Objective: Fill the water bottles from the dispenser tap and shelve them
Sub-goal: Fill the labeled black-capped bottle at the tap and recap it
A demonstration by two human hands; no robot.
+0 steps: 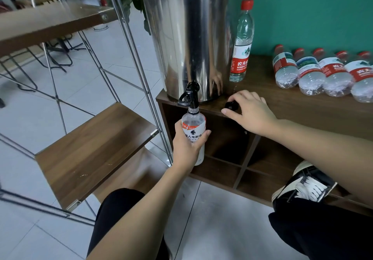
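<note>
Left hand [186, 146] grips bottle [194, 130] under tap [190, 96], seemingly touching.

L hand [186, 144] grips open white-label bottle [194, 130], neck right under black tap [190, 96] of steel dispenser [181, 38]. R hand [250, 114] fingers on black cap [231, 105] atop wooden cabinet [302, 106]. One red-cap bottle [242, 44] upright beside dispenser.
</note>
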